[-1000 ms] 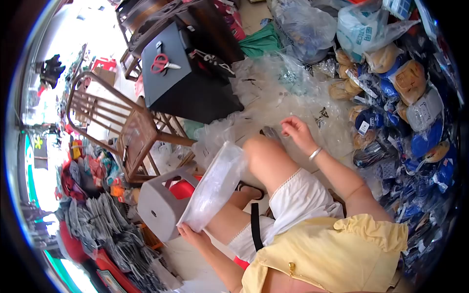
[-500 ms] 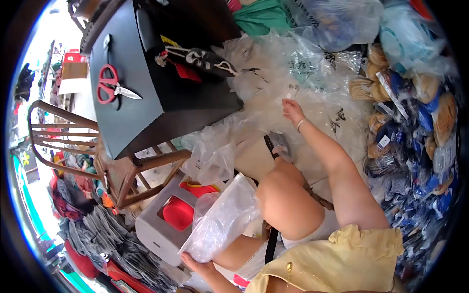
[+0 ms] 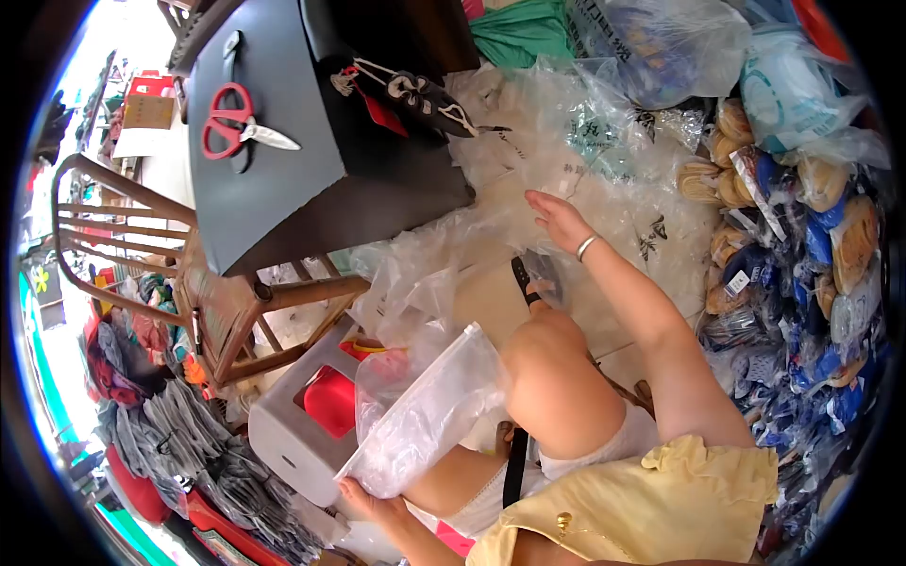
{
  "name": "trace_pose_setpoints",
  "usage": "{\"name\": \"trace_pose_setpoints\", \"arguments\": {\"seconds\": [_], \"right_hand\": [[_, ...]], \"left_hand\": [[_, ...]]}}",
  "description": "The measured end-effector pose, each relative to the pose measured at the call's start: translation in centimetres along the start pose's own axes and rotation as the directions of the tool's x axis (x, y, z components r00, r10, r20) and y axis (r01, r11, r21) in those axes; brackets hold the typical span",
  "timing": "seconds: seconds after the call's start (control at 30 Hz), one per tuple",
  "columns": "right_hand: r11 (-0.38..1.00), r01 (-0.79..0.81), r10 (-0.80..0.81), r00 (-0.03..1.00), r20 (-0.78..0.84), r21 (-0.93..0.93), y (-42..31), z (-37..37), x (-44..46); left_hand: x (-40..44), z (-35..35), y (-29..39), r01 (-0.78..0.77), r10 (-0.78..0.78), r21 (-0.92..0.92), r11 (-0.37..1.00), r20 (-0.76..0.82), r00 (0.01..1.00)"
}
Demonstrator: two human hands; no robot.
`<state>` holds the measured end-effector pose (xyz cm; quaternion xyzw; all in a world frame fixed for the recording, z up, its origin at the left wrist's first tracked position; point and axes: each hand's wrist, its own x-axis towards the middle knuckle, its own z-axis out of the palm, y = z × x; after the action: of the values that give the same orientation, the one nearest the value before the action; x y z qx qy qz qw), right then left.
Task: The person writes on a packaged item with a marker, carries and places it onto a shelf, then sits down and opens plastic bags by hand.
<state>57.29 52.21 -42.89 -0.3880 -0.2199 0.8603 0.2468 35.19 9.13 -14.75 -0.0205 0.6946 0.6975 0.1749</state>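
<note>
A clear plastic bag (image 3: 429,410) with a straight whitish top edge lies across the person's thigh. At its lower corner my left hand (image 3: 375,500) has its fingers closed on it. My right hand (image 3: 559,219), with a silver bangle at the wrist, is stretched out over the plastic-strewn floor, fingers extended and nothing visible in them. Red-handled scissors (image 3: 241,130) rest on a dark table top (image 3: 274,189). Beside the bag stands a grey plastic stool (image 3: 283,439) with red things showing through its opening.
A wooden chair (image 3: 212,302) stands at the left, above a pile of grey packaged items (image 3: 198,453). Clear plastic sheets (image 3: 604,141) cover the floor. Along the right are heaped wrapped slippers (image 3: 854,245) and filled bags (image 3: 793,90). A green bag (image 3: 524,36) lies at the top.
The view has shifted, so the table and scissors appear larger. My right hand has moved outward over the floor and its fingers have straightened. My left hand still holds the bag.
</note>
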Motion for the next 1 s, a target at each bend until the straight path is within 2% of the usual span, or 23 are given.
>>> {"name": "trace_pose_setpoints", "arguments": {"seconds": [0.07, 0.27, 0.4, 0.43, 0.47, 0.5, 0.57, 0.6, 0.67, 0.7, 0.77, 0.9, 0.97, 1.0], "right_hand": [[0.997, -0.061, 0.054, 0.991, -0.12, -0.053, -0.7, 0.2, -1.8], [0.98, -0.108, 0.07, 0.973, -0.221, -0.167, 2.1, -1.5, -0.4], [0.968, -0.169, 0.101, 0.94, -0.326, -0.185, 3.8, -0.2, 3.3], [0.895, -0.054, -0.1, 0.943, -0.317, -0.443, 5.8, -2.0, 6.5], [0.741, 0.048, -0.286, 0.925, -0.25, -0.67, 7.2, -3.2, 8.8], [0.741, 0.026, -0.263, 0.93, -0.255, -0.671, 7.0, -2.7, 9.7], [0.65, -0.168, -0.373, 0.779, -0.504, -0.741, 5.8, -0.4, 10.4], [0.647, -0.181, -0.361, 0.783, -0.506, -0.741, 6.3, -1.2, 11.5], [0.848, -0.059, -0.224, 0.861, -0.457, -0.527, 7.2, -3.1, 13.5], [0.844, -0.061, -0.225, 0.862, -0.454, -0.533, 6.9, -2.3, 12.9], [0.906, 0.071, -0.231, 0.91, -0.345, -0.418, 5.2, 1.0, 9.4], [0.792, 0.303, -0.313, 0.947, 0.074, -0.53, 0.4, 7.5, -1.4], [0.822, 0.263, -0.209, 0.964, 0.162, -0.505, -2.4, 12.0, -8.4], [0.747, 0.364, -0.224, 0.925, 0.305, -0.556, -3.7, 13.9, -11.6]], "left_hand": [[-0.6, -0.2, -0.1, -0.032, 0.032, 0.004, 0.999, 0.034, 0.999], [-1.6, -1.6, -0.5, -0.085, 0.085, 0.021, 0.996, 0.003, 0.996], [-0.7, -1.9, -0.8, -0.072, 0.08, 0.064, 0.995, -0.136, 0.987], [-0.5, -1.8, -0.6, -0.054, 0.064, 0.056, 0.997, -0.193, 0.979], [-0.3, -1.2, -0.1, -0.018, 0.028, 0.065, 0.998, -0.163, 0.986], [-0.1, -1.2, -0.2, -0.003, 0.017, 0.078, 0.997, -0.179, 0.984], [0.0, -1.4, 0.0, -0.017, 0.037, 0.099, 0.995, -0.199, 0.979], [0.1, -1.3, 0.1, -0.008, 0.03, 0.107, 0.994, -0.209, 0.977], [0.4, -0.6, 0.1, 0.016, 0.002, 0.074, 0.997, -0.239, 0.971], [0.4, -0.2, 0.2, 0.02, -0.002, 0.07, 0.997, -0.245, 0.97], [0.3, 0.2, 0.6, 0.001, 0.013, 0.099, 0.995, -0.137, 0.99], [0.2, -1.9, -0.4, -0.024, 0.024, 0.003, 1.0, -0.027, 0.999], [-0.1, -1.6, -0.7, -0.075, 0.076, 0.013, 0.997, -0.122, 0.99], [-0.3, -0.7, -0.4, -0.106, 0.11, 0.035, 0.994, -0.105, 0.988]]}}
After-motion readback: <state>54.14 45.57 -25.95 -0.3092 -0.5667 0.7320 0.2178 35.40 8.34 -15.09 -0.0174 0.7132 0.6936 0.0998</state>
